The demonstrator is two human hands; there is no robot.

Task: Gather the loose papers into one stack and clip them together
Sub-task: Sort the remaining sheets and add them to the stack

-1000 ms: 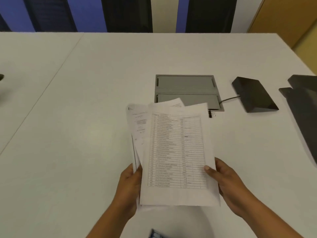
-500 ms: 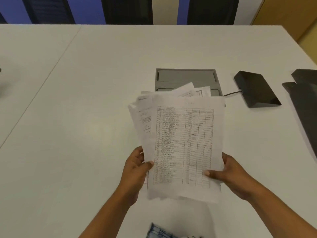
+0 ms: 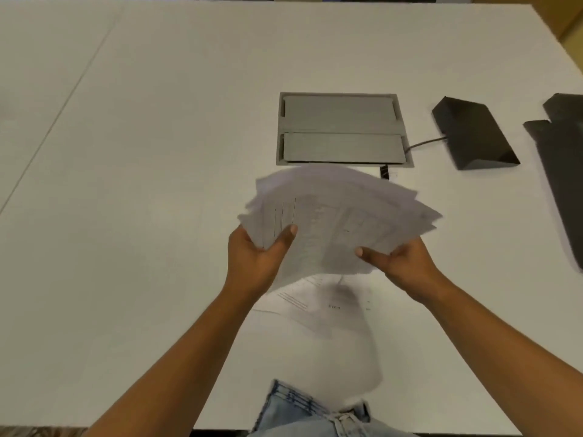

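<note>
A fanned bundle of white printed papers [image 3: 340,216] is held above the white table, blurred by motion and turned sideways. My left hand [image 3: 255,260] grips its left edge with the thumb on top. My right hand [image 3: 400,263] grips the lower right edge, thumb on top too. One more printed sheet [image 3: 315,304] lies flat on the table under the bundle, partly hidden by it and by my hands. A small black binder clip [image 3: 384,171] sits on the table just beyond the papers, near the corner of the grey panel.
A grey double-flap cable panel [image 3: 342,129] is set into the table [image 3: 142,184] behind the papers. A black wedge-shaped device [image 3: 473,137] with a cable sits to its right. Dark flat objects [image 3: 564,171] lie at the right edge.
The bundle has turned from upright to sideways and fanned out wider. Both hands shifted their hold along its edges. The camera has tilted down.
</note>
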